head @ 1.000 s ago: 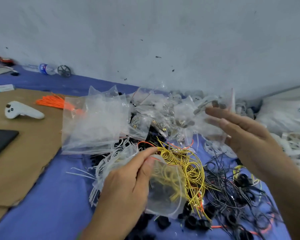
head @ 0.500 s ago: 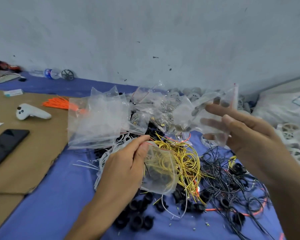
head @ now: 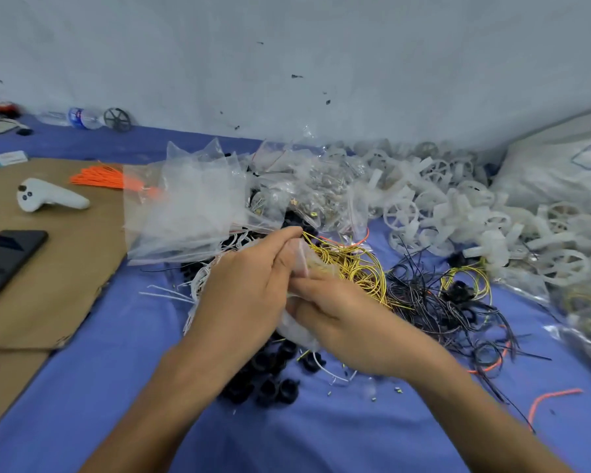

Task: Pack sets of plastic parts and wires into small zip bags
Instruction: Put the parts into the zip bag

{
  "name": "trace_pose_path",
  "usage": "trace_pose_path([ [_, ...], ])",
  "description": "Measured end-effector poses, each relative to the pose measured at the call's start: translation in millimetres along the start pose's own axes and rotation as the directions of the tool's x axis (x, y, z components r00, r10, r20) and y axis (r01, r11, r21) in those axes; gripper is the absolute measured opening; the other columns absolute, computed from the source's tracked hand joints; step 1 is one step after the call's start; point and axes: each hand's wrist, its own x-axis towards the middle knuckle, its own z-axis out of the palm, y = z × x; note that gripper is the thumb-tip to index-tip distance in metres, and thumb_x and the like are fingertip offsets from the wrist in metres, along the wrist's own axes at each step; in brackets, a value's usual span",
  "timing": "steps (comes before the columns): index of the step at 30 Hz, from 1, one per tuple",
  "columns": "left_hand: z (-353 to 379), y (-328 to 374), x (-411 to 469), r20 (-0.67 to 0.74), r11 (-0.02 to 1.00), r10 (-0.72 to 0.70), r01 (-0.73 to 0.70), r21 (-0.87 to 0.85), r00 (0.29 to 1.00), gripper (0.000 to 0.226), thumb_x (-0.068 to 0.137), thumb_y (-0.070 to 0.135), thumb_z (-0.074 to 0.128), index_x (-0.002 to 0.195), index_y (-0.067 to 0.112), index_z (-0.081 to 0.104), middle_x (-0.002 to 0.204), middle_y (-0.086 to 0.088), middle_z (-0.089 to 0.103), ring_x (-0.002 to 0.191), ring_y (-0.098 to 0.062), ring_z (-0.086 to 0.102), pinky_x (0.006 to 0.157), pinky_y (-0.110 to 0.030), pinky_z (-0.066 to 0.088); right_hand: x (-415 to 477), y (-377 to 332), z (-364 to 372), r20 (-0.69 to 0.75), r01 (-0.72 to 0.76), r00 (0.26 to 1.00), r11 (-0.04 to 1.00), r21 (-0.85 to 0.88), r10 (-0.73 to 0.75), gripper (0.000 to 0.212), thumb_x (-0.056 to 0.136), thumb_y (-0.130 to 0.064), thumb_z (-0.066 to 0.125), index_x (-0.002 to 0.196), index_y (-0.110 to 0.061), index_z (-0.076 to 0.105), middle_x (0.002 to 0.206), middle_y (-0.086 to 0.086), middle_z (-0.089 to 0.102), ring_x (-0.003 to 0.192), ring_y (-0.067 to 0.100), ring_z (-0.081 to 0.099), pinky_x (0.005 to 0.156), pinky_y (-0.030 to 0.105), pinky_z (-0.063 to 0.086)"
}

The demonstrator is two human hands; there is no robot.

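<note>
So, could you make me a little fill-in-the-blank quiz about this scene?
1. The left hand and right hand grip one zip bag; the wires just behind it are ___.
2. The phone lies on brown ___.
3. The wheel-shaped plastic parts piled at right are ___.
Missing: yellow, cardboard, white.

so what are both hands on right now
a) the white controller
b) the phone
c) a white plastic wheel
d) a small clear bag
d: the left hand and the right hand meet in front of the yellow wires and both pinch a small clear bag between them, while the phone and the white controller lie apart on the cardboard to the left.
</note>
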Motion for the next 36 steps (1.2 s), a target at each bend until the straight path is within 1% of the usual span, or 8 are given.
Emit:
trace_pose_path([
  [7,-11,-3,-10,0.029,0.995,0.09,-0.091,0.028,0.996,0.038,0.095,0.045,0.042,0.126,0.042,0.062,0.11,0.01,0.074,0.105,-0.015,0.066,0.088,-0.035,0.049,55,-11,31,0.172,0.08,0.985,0.811,-0.58,0.025,0.033,0.095,-0.019,0.045,0.122,-0.006,0.057,0.128,0.017,0.056,0.12,0.034,0.046,0.099,0.037,0.029],
  [11,-19,-16,-5,-0.077,0.999,0.053,-0.053,0.005,0.996,0.033,0.099,0.049,0.043,0.125,0.041,0.063,0.097,0.02,0.073,0.09,-0.001,0.065,0.079,-0.023,0.047,33,-20,21,0.193,0.127,0.981,0.846,-0.517,-0.029,0.033,0.094,-0.021,0.037,0.113,-0.012,0.062,0.124,0.015,0.051,0.112,0.034,0.05,0.095,0.043,0.042],
  [17,-21,-23,-18,-0.015,0.997,0.049,-0.05,-0.065,0.999,0.041,0.09,0.039,0.061,0.127,0.055,0.052,0.063,0.004,0.05,0.058,-0.012,0.051,0.057,-0.023,0.042,-5,-14,-10,-0.437,-0.093,0.895,0.925,-0.369,-0.085,0.036,0.085,-0.026,0.068,0.12,-0.025,0.058,0.111,-0.002,0.052,0.1,0.021,0.046,0.09,0.029,0.037],
  [22,-18,-19,-86,0.135,0.993,-0.084,0.094,-0.066,0.987,0.063,0.068,0.055,0.069,0.127,0.055,0.048,0.08,0.01,0.058,0.061,-0.007,0.056,0.058,-0.013,0.045,-26,15,3,-0.227,-0.351,0.929,0.889,-0.295,0.292,0.03,0.093,-0.025,0.056,0.122,-0.034,0.058,0.104,-0.011,0.066,0.1,0.017,0.058,0.087,0.034,0.045],
  [26,-11,-50,-131,0.311,0.997,-0.064,0.043,0.071,0.948,0.041,0.081,0.02,0.078,0.055,0.002,0.051,0.042,0.003,0.037,0.044,-0.005,0.049,0.088,-0.028,0.051,-27,21,5,-0.278,-0.335,0.909,0.941,-0.045,0.31,0.033,0.089,-0.013,0.051,0.11,-0.034,0.066,0.08,-0.021,0.067,0.079,0.004,0.06,0.075,0.029,0.049],
  [28,-13,-38,-126,0.394,0.999,-0.005,-0.015,0.049,0.919,0.035,0.084,0.024,0.069,0.054,0.012,0.056,0.055,0.008,0.053,0.055,-0.008,0.049,0.081,-0.026,0.051,-22,19,6,-0.264,-0.302,0.914,0.951,0.063,0.307,0.037,0.089,-0.009,0.049,0.109,-0.035,0.067,0.082,-0.024,0.068,0.078,0.001,0.062,0.069,0.024,0.047],
  [33,-15,-45,-90,-0.183,0.945,0.319,-0.296,0.14,0.93,0.014,0.087,0.031,0.063,0.084,0.022,0.073,0.093,0.011,0.065,0.079,-0.008,0.055,0.073,-0.018,0.044,-12,8,-4,-0.255,-0.204,0.909,0.884,0.421,0.331,0.032,0.098,-0.007,0.048,0.105,-0.027,0.071,0.067,0.003,0.067,0.054,0.01,0.058,0.055,0.024,0.045],
  [36,-42,-34,-57,-0.31,0.975,0.194,-0.217,-0.042,0.931,0.007,0.087,0.039,0.063,0.092,0.036,0.065,0.091,0.015,0.067,0.073,-0.004,0.056,0.073,-0.011,0.042,-13,-3,-29,-0.267,-0.075,0.895,0.711,0.699,0.357,0.027,0.098,-0.005,0.053,0.1,-0.021,0.075,0.069,0.015,0.067,0.055,0.02,0.056,0.051,0.029,0.048],
])
